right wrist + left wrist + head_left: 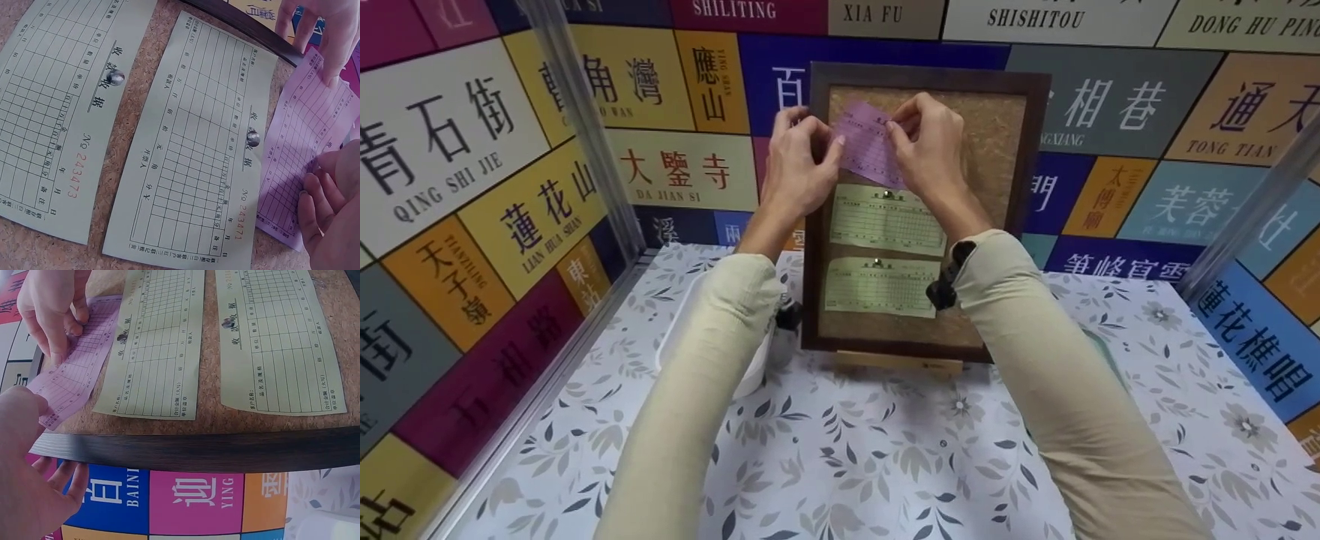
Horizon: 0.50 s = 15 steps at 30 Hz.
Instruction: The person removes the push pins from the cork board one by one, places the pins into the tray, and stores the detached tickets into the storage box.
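A purple receipt slip (864, 146) lies tilted across the upper part of a dark-framed cork board (996, 150). My left hand (801, 161) holds the slip's left corner under its thumb, its other fingers reaching past the frame's edge. With curled thumb and forefinger, my right hand (931, 146) pinches the slip near its printed heading; whether a tack is between the fingertips is hidden. Below hang two green receipt slips, an upper one (877, 229) and a lower one (877, 292), each with a silver thumbtack (253, 138) through its heading.
The board stands on a light wooden easel (896, 364) on a flower-patterned tablecloth (840, 465). A white plastic container (750, 375) sits beside the left forearm. Part of a green object (1102, 356) shows by the right sleeve. Walls of coloured place-name tiles rise behind.
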### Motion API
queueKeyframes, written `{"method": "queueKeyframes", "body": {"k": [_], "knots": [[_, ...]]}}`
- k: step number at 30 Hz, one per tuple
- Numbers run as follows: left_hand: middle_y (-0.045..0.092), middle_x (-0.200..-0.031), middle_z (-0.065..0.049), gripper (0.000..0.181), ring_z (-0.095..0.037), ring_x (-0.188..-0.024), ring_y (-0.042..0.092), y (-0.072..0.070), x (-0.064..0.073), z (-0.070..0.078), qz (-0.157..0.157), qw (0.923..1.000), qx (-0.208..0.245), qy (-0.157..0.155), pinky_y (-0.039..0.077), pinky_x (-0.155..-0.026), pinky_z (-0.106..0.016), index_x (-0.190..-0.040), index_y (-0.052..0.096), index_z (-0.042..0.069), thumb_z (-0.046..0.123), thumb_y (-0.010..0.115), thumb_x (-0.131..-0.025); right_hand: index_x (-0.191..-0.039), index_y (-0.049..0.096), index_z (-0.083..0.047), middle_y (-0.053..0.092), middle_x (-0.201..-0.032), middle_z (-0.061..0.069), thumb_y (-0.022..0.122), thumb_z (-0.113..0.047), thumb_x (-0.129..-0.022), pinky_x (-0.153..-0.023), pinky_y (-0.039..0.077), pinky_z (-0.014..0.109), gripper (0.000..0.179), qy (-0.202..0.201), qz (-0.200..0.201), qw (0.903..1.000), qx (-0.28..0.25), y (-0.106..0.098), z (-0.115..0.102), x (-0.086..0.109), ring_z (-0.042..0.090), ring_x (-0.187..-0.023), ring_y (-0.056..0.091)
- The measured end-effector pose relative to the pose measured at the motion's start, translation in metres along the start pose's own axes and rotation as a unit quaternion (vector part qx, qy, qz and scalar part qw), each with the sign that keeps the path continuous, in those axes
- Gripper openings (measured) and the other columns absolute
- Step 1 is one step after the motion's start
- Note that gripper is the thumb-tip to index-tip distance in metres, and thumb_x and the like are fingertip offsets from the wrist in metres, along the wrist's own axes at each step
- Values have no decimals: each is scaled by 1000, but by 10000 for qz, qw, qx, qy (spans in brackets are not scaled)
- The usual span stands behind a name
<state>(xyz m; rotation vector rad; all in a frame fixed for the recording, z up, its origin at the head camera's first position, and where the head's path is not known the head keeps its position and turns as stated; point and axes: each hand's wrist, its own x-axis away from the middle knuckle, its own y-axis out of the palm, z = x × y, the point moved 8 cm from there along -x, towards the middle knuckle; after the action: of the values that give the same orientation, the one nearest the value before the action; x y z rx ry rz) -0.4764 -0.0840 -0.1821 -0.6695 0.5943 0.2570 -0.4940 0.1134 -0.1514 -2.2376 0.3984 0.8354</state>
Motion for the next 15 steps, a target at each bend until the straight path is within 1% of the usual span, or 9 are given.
{"method": "queueKeyframes", "body": {"k": [5, 11, 15], "knots": [[48, -162, -15, 24, -28, -152, 48, -1, 1, 4, 88, 9997, -22, 239, 42, -124, -32, -108, 74, 7, 30, 68, -106, -105, 76, -10, 79, -99, 7, 73, -17, -103, -79, 46, 20, 8, -118, -42, 9999, 108, -2, -2, -1, 8, -82, 61], [48, -163, -13, 24, -27, -152, 49, -2, 2, 3, 84, 9998, -54, 180, 43, -123, -30, -108, 74, 9, 32, 69, -106, -109, 76, -6, 74, -103, 8, 71, -18, -104, -82, 46, 23, 14, -246, -240, 9992, 214, -1, -4, 0, 12, -88, 60], [49, -162, -12, 23, -26, -150, 51, -3, 3, 1, 125, 9998, -77, 123, 44, -122, -30, -107, 73, 9, 32, 69, -106, -109, 76, -6, 72, -103, 7, 71, -18, -104, -84, 46, 25, 13, -312, -356, 9986, 240, 0, -5, 3, 12, -89, 59]]}}
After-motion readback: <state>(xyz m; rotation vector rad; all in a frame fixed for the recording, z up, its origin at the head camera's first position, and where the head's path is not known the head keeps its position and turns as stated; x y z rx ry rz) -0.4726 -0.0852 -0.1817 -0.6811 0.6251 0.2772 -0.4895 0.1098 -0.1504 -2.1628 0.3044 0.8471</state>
